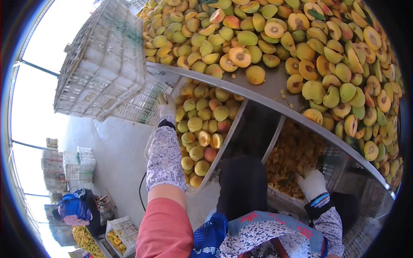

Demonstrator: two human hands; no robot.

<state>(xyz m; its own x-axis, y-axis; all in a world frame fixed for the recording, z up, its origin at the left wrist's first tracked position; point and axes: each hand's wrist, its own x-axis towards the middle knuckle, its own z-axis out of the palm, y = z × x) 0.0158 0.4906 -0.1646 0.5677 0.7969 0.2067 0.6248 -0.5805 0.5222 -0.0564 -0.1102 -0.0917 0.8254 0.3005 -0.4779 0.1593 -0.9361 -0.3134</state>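
My left hand (166, 105), in a pale glove, is closed on the upper left rim of a crate of whole and cut yellow peaches (200, 116). The crate (219, 161) stands under the edge of a metal table. My right hand (312, 182), also gloved, is at the near right side of another crate, over a mass of brown, wet-looking pieces (292, 155) that look like peach pits. Its thumb and fingers are apart, with nothing visible in them; the fingertips are partly hidden. My knee (243, 180) stands between the two crates.
Halved peaches (247, 38) cover the metal table (275, 84), whose raised edge (266, 99) curves across in front. White plastic crates (101, 64) are stacked at the left. Farther left, a person (79, 208) bends beside more fruit and a crate (122, 236).
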